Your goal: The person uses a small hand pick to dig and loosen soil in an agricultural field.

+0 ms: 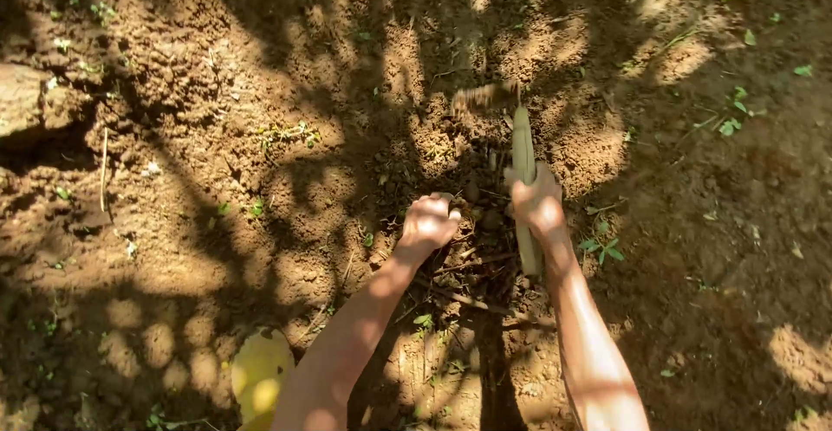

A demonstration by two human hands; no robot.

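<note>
Right hand [537, 203] grips a pale wooden handle [523, 149] above loose soil [217, 136]; left hand [427, 223] is fisted, empty.

The right hand [537, 203] is wrapped around the wooden handle [524, 180] of a digging tool, whose blade [484, 95] sits at the far end, over the loose soil [260, 93]. The left hand [428, 223] lies just left of the handle, apart from it, above a hollow of roots and twigs [472, 288]. A stone [26, 97] lies far left. A round object [258, 370] sits near the left forearm, at the bottom edge.
</note>
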